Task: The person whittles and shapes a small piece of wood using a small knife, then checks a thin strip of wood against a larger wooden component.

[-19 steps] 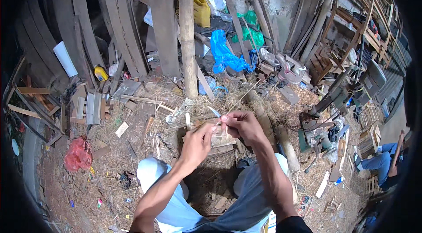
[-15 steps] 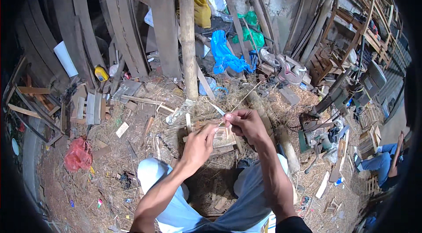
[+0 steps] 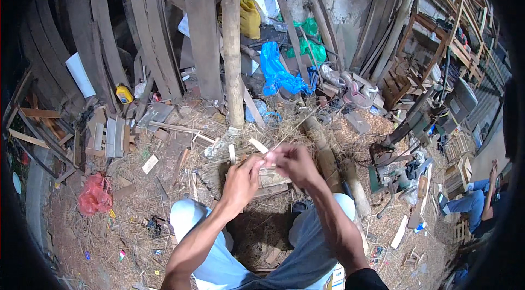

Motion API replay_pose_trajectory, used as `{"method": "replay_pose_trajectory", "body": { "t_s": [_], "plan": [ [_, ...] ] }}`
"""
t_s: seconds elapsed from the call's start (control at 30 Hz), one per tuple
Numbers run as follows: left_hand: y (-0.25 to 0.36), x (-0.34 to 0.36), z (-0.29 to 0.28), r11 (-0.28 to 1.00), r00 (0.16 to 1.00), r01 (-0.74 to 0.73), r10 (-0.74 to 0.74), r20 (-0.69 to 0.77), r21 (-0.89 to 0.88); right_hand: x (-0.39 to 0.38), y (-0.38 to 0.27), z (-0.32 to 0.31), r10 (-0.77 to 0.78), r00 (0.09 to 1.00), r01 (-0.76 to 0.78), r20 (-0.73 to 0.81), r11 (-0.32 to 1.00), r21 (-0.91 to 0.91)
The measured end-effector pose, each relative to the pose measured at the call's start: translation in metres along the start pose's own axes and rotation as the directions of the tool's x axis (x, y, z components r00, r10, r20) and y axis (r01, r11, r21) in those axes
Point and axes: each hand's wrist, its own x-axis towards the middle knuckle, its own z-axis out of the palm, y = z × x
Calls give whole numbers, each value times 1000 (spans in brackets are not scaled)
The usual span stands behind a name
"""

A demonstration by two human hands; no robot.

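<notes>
My two hands meet above the space between my knees. My left hand is closed in a pinch on the end of a thin pale strip, which looks like split bamboo or wood. The strip slants up and to the right, thin against the straw. My right hand is closed and smeared by motion, right against the left fingertips. From it a short pale knife blade points up and left; its handle is hidden in the fist. Beyond the hands lie pale wood pieces.
An upright pole stands ahead, with planks leaning behind it. Blue plastic lies beyond. A red bag is at the left. Machinery with a handle stands at the right, near another person. Straw and scraps litter the ground.
Both hands have shifted slightly left, and the right hand has turned over the left fingertips. The blade has swung left and lower. The other person's hand has moved a little.
</notes>
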Motion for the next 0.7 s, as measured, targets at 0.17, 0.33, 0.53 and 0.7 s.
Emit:
{"method": "replay_pose_trajectory", "body": {
  "t_s": [0.17, 0.33, 0.53, 0.7],
  "plan": [
    [-2, -1, 1, 995, 994, -97, 97, -42, 15, 14, 2, -24, 76, 997, -71, -11, 967, 246],
    [-3, -1, 1, 998, 998, -60, 59, -25, -31, 8, 5, -11, 28, 999, -23, -42, 993, 114],
    [-13, -2, 8, 991, 989, -130, 132, -72, 22, 5, 11, -10, -62, 996, 54, -60, 991, -120],
    [-9, -1, 5, 992, 994, -105, 107, -29, 64, 21, 9, -28, 61, 960, -21, -273, 988, 150]
  ]
}}
